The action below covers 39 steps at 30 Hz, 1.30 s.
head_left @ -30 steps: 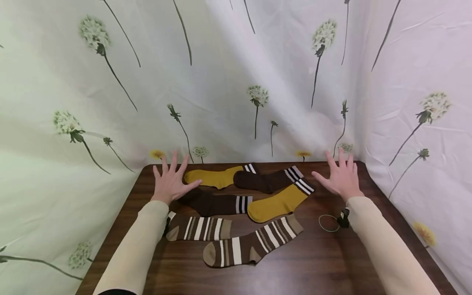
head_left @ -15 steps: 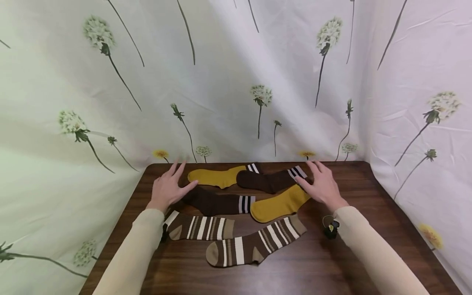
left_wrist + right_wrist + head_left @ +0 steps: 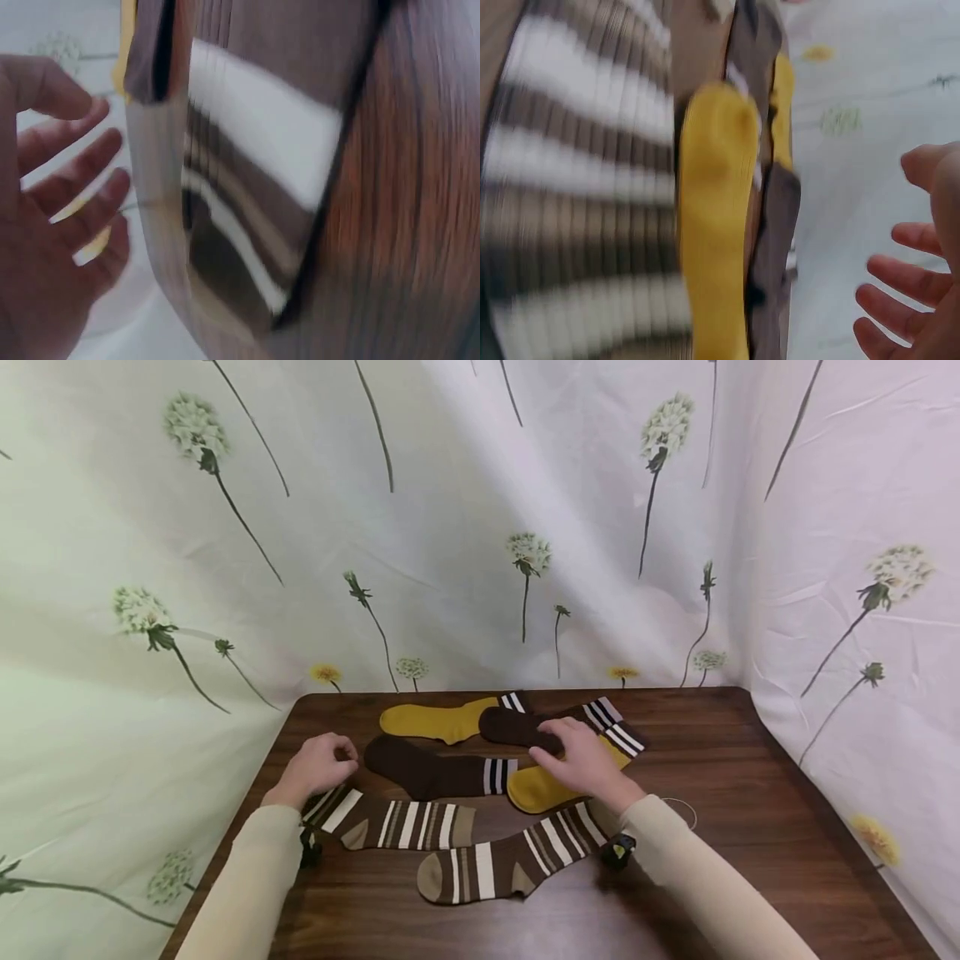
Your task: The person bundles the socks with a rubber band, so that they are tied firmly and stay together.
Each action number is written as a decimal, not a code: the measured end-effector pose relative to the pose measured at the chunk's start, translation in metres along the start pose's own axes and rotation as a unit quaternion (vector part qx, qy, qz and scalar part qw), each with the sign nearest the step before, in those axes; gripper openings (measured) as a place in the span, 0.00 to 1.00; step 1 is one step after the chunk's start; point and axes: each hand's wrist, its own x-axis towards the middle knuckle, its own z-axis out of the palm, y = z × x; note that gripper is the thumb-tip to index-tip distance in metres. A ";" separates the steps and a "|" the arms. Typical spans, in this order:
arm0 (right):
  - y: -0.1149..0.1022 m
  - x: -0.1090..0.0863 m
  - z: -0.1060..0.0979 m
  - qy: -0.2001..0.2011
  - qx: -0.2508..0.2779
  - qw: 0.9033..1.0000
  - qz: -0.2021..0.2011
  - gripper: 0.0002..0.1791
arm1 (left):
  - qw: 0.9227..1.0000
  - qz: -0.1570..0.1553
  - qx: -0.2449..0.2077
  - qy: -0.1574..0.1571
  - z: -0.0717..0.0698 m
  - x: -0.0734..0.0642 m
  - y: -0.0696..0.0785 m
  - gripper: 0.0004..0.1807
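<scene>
My left hand (image 3: 318,767) is empty; its fingers curve loosely, with a gap between thumb and fingertips. My right hand (image 3: 585,762) is likewise empty, fingers relaxed and slightly spread, thumb well apart. Nearest me on the table (image 3: 712,743), the front striped sock (image 3: 498,867) lies below my right hand, cuff beside that wrist. The left striped sock (image 3: 420,824) runs from beneath my left wrist towards the middle. Beyond it, the front brown sock (image 3: 442,775) lies with its toe just beside my left fingers. The front yellow sock (image 3: 543,789) lies beneath my right hand; contact I cannot tell. Farther back, the rear brown sock (image 3: 517,727) overlaps the rear yellow sock (image 3: 427,721), before the flowered cloth (image 3: 450,610).
</scene>
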 end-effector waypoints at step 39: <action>-0.086 -0.015 0.094 -0.201 -0.035 0.978 -0.033 0.19 | 0.988 0.037 -0.133 -0.073 -0.010 -0.031 -0.067 0.14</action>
